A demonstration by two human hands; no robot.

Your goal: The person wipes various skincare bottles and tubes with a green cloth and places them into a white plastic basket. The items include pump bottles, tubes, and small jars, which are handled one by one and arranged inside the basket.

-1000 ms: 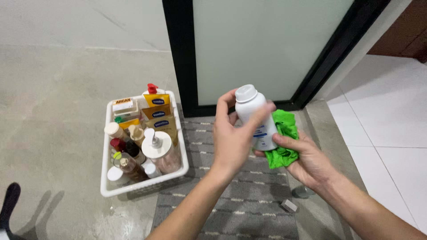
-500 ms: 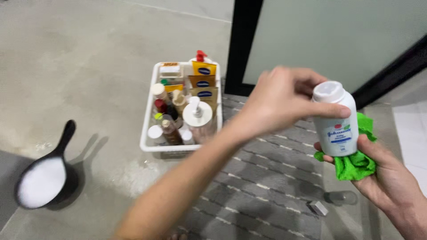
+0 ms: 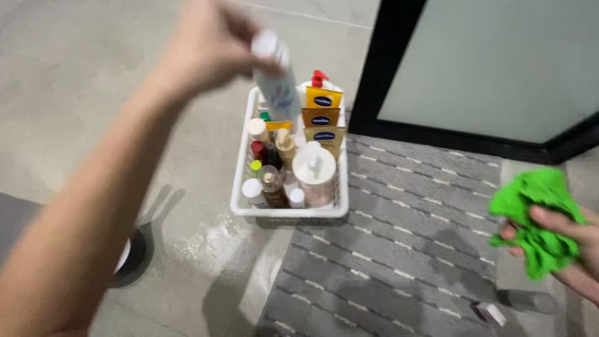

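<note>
On the concrete floor (image 3: 75, 93), a grey striped mat (image 3: 399, 249) lies before a dark-framed door (image 3: 474, 68). Beside the mat's far left corner stands a white basket (image 3: 240, 200) packed with upright bottles and tubes. Above the basket's far end, the left hand (image 3: 209, 47) grips a white bottle (image 3: 277, 87), tilted and blurred. Well apart, at the right edge, the right hand (image 3: 571, 249) is closed on a green cloth (image 3: 536, 218).

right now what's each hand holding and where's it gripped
The left hand grips the white powder bottle around its upper part near the cap, above the white basket. The right hand clutches the bunched green cloth.
</note>
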